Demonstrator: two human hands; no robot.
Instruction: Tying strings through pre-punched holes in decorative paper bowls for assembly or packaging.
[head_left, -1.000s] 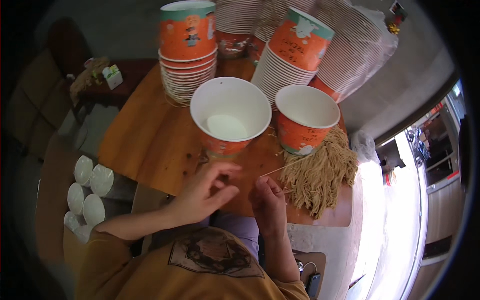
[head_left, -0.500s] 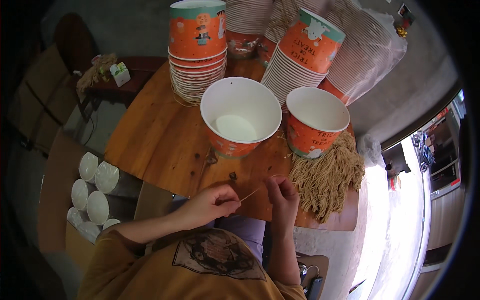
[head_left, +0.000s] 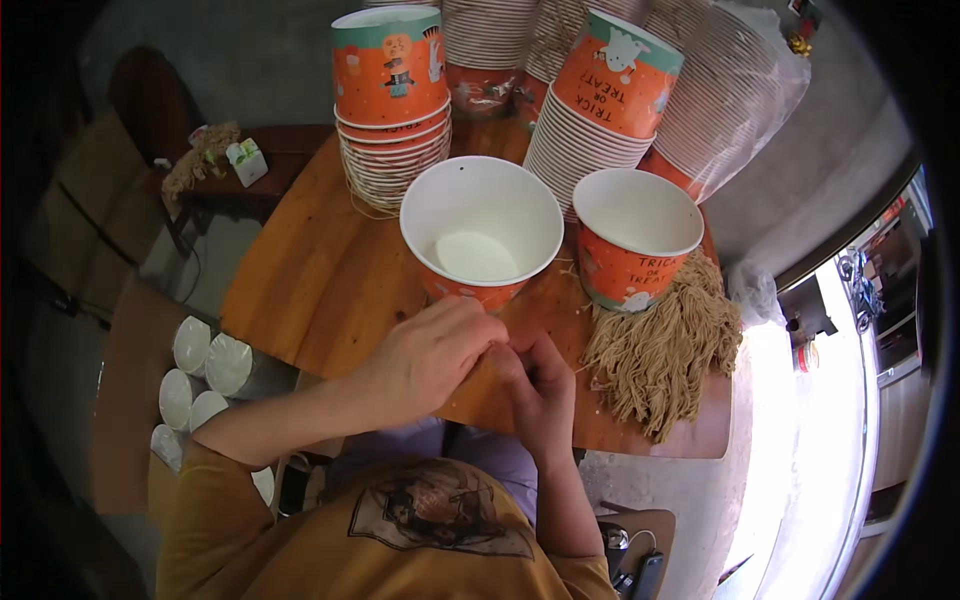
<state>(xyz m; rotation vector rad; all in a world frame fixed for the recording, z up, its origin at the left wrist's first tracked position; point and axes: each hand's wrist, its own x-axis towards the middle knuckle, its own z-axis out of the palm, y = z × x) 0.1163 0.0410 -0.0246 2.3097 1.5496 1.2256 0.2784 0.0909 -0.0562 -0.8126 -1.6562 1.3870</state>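
My left hand [head_left: 435, 350] and my right hand [head_left: 541, 395] meet fingertip to fingertip just in front of an orange paper bucket [head_left: 482, 205] with a white inside. Both are closed in a pinch on a thin tan string, which the fingers now mostly hide. The bucket stands upright with a small dark hole near its far rim. To its right stands a second printed orange bucket [head_left: 640, 268], also upright. Beside my right hand, a thick bundle of tan strings [head_left: 662, 350] hangs over the table's near edge.
Upside-down buckets form a left stack [head_left: 391, 85], strings hanging around it, and a right stack [head_left: 615, 85]. Plastic-wrapped buckets [head_left: 735, 95] stand behind on the wooden table [head_left: 290, 265]. Several white containers [head_left: 230, 362] lie lower left. A small white box [head_left: 247, 162] sits on a bench.
My hands have come together and moved up toward the front bucket. The string, stretched between them before, is now mostly hidden by the fingers. The view has shifted slightly.
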